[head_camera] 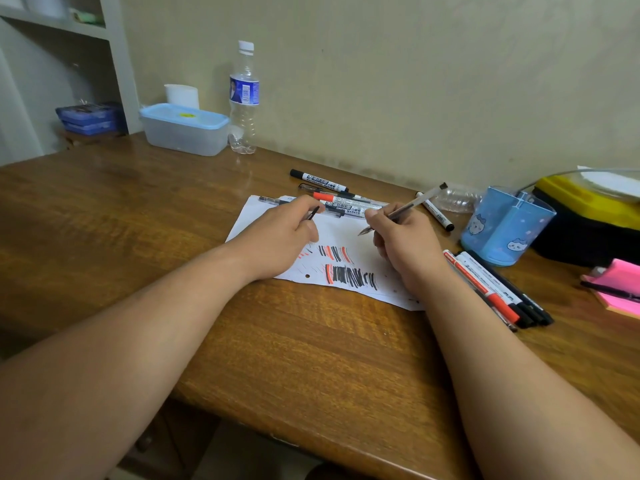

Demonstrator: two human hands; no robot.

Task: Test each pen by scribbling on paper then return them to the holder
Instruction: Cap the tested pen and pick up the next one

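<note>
Both forearms, left hand and right hand appear bare.

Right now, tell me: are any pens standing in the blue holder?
No: the blue holder shows only its bare dividers, and the pens lie flat on the table beside it.

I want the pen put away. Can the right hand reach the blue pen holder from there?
Probably yes. The pen holder stands close beside the right hand, its top open, and only markers lying flat on the table are between them.

Right hand holds pen over paper (left hand pinches cap).
</note>
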